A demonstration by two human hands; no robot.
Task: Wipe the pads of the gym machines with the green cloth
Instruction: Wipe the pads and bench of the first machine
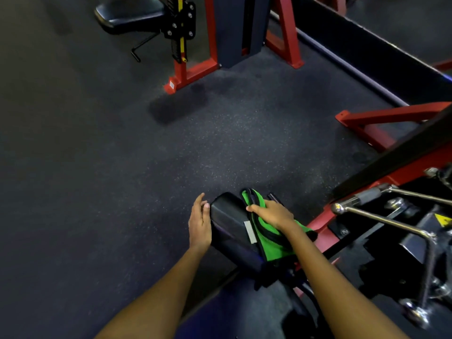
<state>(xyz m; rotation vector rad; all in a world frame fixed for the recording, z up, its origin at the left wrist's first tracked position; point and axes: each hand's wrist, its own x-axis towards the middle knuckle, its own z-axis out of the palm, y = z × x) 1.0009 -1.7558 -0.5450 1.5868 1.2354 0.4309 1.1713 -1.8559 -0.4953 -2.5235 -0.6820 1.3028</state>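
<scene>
Dark floor (97,143) below; red machine (322,236) at right. Black pad (227,216) at lower centre, draped with cloth (271,245). Right hand (274,214) laid on cloth, fingers curled over it. Left hand (199,223) flat-fingered against pad's left end.

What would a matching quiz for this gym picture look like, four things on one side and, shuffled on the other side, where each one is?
Things:
1 left hand
2 right hand
3 green cloth
4 bench seat

Places:
A draped over the black pad
B far off, at the top left of the picture
C beside the pad's left side, fingers straight
D lying on top of the cloth

Pairs: 1-C, 2-D, 3-A, 4-B
</scene>
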